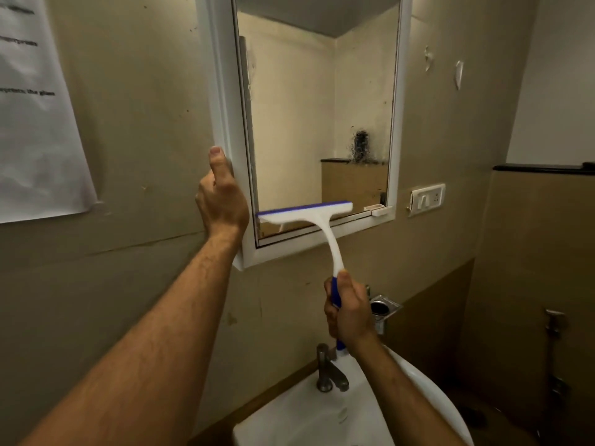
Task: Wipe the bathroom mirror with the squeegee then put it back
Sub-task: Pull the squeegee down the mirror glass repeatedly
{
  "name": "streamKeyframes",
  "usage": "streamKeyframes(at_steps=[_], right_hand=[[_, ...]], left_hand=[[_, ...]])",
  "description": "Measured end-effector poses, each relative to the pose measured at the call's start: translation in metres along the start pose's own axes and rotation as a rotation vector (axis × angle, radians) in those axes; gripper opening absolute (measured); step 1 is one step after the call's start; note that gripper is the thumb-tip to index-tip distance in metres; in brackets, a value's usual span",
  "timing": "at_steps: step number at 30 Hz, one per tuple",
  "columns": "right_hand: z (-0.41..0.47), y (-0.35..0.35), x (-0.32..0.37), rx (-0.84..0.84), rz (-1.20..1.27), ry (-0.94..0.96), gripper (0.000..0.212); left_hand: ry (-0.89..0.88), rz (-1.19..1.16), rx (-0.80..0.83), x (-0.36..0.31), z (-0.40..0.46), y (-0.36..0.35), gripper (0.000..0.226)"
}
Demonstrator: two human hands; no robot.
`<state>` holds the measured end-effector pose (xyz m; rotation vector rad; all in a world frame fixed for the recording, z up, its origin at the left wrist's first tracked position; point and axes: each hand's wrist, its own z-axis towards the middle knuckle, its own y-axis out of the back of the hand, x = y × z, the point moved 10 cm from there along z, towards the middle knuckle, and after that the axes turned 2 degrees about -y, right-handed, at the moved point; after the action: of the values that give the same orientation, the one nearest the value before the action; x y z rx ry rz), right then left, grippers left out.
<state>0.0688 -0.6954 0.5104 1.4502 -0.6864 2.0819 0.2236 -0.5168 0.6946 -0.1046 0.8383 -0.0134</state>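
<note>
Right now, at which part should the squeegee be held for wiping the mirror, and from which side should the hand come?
Grip the squeegee at the blue lower part of its handle, coming from below, as the right hand does. The handle hangs down from the blade, which lies across the bottom of the mirror, so a low grip leaves the blade free. The left hand grips the mirror's frame.

I see a white squeegee [309, 217] with blue blade edge and blue grip, white mirror frame [225, 123], beige wall [138, 156], white sink [309, 413], black ledge [541, 169] far right
</note>
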Motion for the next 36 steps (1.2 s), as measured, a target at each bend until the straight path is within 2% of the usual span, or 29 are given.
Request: streamKeyframes(at_steps=[5, 13, 20, 31, 36], right_hand=[[0.01, -0.01, 0.03, 0.04, 0.0, 0.003, 0.046], [-0.008, -0.001, -0.014, -0.006, -0.037, -0.033, 0.053], [0.014, -0.005, 0.028, 0.021, -0.051, 0.055, 0.045], [-0.012, -0.004, -0.023, 0.021, 0.0, -0.012, 0.047], [0.01, 0.004, 0.025, 0.041, -0.06, 0.059, 0.042]], left_hand=[[-0.028, -0.002, 0.026, -0.003, 0.0, -0.001, 0.055], [-0.019, 0.017, 0.005, 0.001, 0.0, -0.002, 0.056], [-0.007, 0.037, -0.011, 0.001, 0.0, 0.0, 0.055], [-0.002, 0.033, -0.024, 0.007, 0.003, 0.0, 0.056], [0.062, -0.044, 0.043, 0.009, 0.002, -0.002, 0.062]])
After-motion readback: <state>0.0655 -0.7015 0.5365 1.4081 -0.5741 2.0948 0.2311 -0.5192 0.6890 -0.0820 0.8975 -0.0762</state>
